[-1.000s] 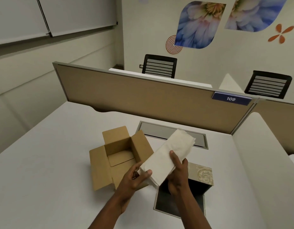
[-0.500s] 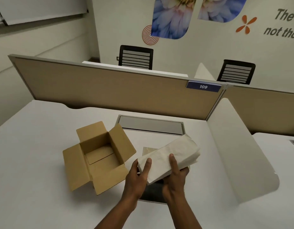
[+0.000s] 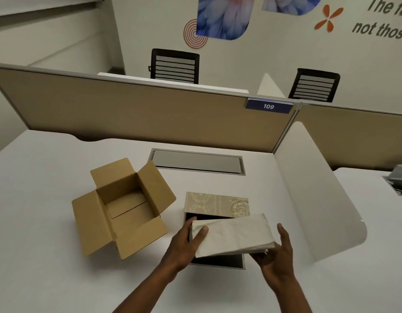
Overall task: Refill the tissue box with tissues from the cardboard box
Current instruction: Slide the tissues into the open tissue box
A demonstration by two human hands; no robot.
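Note:
A white stack of tissues [image 3: 233, 236] lies level over the open top of the tissue box [image 3: 217, 204], a dark box with a beige patterned far side. My left hand [image 3: 186, 242] grips the stack's left end, thumb on top. My right hand [image 3: 278, 256] holds the right end from below. The stack hides most of the box's opening. To the left stands the brown cardboard box [image 3: 123, 206], flaps spread open, with nothing visible inside.
The white desk [image 3: 48, 267] is bounded by a tan partition [image 3: 150, 118] at the back and a white curved divider [image 3: 317, 199] on the right. A grey cable hatch [image 3: 197, 162] is set into the desk behind the boxes.
The tissue stack has turned from a slanted pose to level and come down over the tissue box. My right hand slid from the middle of the stack to its right end.

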